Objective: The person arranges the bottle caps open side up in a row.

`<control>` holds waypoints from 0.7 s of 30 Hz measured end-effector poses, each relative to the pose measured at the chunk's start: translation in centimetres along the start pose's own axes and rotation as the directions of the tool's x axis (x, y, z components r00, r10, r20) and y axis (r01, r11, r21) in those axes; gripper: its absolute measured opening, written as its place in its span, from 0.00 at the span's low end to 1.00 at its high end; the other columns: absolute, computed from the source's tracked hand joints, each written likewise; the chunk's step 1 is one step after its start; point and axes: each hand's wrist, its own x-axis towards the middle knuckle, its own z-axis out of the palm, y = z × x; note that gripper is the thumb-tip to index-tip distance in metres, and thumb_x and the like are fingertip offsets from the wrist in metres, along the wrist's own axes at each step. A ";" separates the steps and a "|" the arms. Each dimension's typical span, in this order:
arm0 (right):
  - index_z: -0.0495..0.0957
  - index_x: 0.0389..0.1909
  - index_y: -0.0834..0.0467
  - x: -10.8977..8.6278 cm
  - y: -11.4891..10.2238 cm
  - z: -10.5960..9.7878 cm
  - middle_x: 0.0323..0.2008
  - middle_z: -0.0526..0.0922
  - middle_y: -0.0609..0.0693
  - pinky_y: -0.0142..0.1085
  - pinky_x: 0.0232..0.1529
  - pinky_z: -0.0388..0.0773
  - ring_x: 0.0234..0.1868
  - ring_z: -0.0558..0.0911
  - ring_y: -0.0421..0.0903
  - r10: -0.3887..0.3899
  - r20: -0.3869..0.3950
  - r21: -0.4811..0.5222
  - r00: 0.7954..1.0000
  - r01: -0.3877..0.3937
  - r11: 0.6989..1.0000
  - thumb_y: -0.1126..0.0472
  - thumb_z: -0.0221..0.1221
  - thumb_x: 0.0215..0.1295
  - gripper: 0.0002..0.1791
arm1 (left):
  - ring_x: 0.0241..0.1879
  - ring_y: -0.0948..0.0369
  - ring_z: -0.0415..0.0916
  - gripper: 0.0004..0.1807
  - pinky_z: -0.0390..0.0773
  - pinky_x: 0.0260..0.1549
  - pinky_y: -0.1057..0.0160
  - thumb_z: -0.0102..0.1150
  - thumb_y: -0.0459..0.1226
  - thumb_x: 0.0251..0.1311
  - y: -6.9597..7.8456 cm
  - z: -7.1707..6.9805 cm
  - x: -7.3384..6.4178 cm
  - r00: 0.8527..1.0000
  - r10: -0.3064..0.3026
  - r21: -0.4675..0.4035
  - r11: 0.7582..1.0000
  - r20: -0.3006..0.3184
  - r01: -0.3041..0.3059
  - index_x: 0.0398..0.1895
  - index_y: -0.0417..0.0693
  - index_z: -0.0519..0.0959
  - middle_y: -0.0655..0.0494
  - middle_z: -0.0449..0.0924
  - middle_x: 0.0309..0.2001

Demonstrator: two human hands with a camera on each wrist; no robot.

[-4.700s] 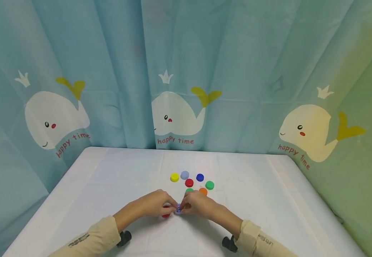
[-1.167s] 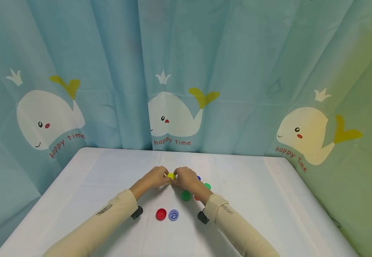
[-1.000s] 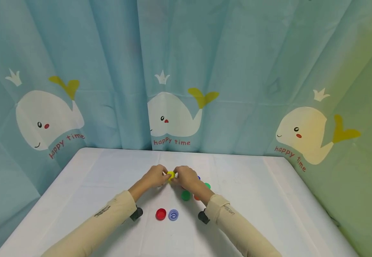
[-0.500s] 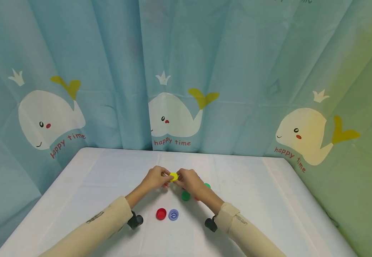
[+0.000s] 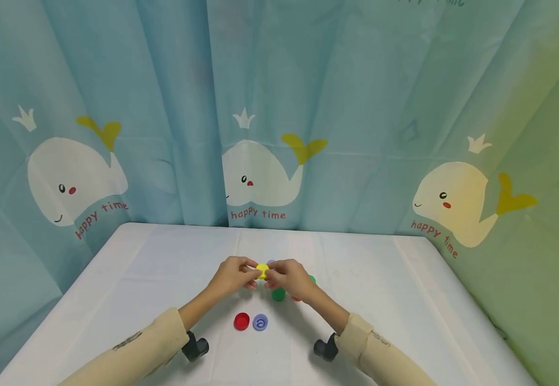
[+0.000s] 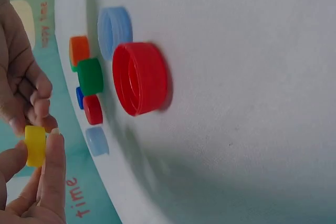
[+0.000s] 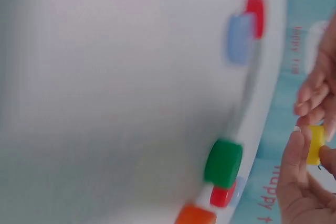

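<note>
A yellow bottle cap [image 5: 262, 271] is held above the table between both hands. My left hand [image 5: 233, 276] pinches it from the left with thumb and fingers, and my right hand [image 5: 292, 277] pinches its right side. The left wrist view shows the yellow cap [image 6: 35, 146] edge-on between left thumb and fingers. Nearer me, a red cap [image 5: 241, 321] and a pale blue cap [image 5: 260, 322] lie side by side, hollow sides up. Beyond the right hand, a green cap [image 5: 278, 294] rests on the table.
More caps lie behind and under the right hand, partly hidden: an orange one [image 6: 80, 50], a small red one [image 6: 93, 109], a dark blue one [image 6: 80, 98] and another pale blue one [image 6: 97, 140]. The white table [image 5: 380, 311] ends at a whale-print curtain [image 5: 366, 107].
The hands left the near pale blue cap beside the red one and reached to the yellow cap farther back. They lifted it, turned it and brought it slightly nearer me.
</note>
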 end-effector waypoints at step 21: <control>0.72 0.46 0.71 -2.2 0.0 -0.8 0.31 0.83 0.59 0.38 0.38 0.80 0.30 0.84 0.47 0.186 0.132 0.443 0.974 -0.225 0.868 0.64 0.59 0.64 0.16 | 0.29 0.49 0.81 0.15 0.81 0.31 0.62 0.63 0.34 0.58 -0.3 0.0 -1.8 0.981 0.161 -0.073 0.985 0.106 -0.154 0.46 0.35 0.77 0.42 0.81 0.31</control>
